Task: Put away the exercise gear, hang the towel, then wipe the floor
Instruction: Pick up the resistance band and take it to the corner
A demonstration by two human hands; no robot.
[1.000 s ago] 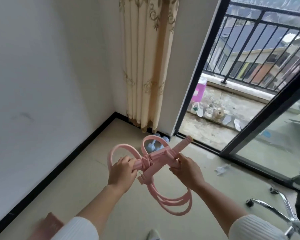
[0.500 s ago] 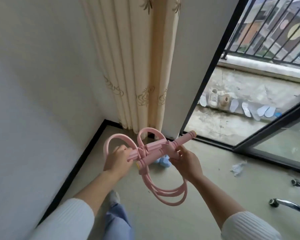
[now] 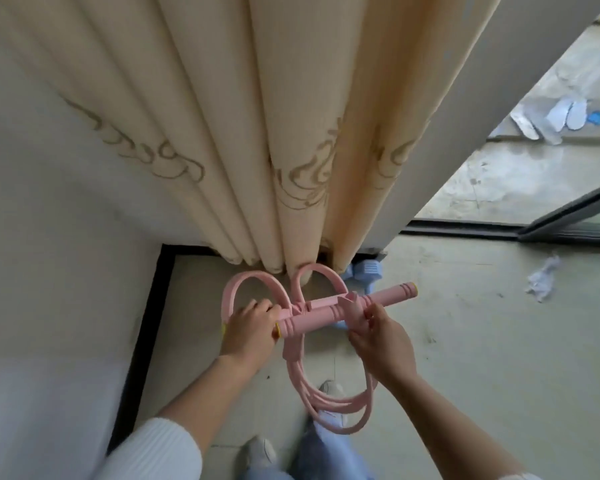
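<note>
A pink pedal resistance band (image 3: 333, 308), with a bar handle, two foot loops and coiled tubes hanging below, is held in front of me above the floor near the room corner. My left hand (image 3: 248, 325) grips its left end by the foot loop. My right hand (image 3: 378, 336) pinches the bar and strap near its middle. A light blue dumbbell (image 3: 366, 270) lies on the floor at the curtain's foot, partly hidden behind the band.
A cream curtain (image 3: 257, 133) hangs down to the floor just ahead. A white wall (image 3: 49, 271) with a black skirting stands on the left. A crumpled tissue (image 3: 542, 280) lies on the floor to the right, near the balcony door track (image 3: 465, 230). My feet (image 3: 329, 389) are below.
I have stepped closer to the corner and my view has tilted down. The band, still in both hands, now hangs just in front of the curtain's hem and over the dumbbell.
</note>
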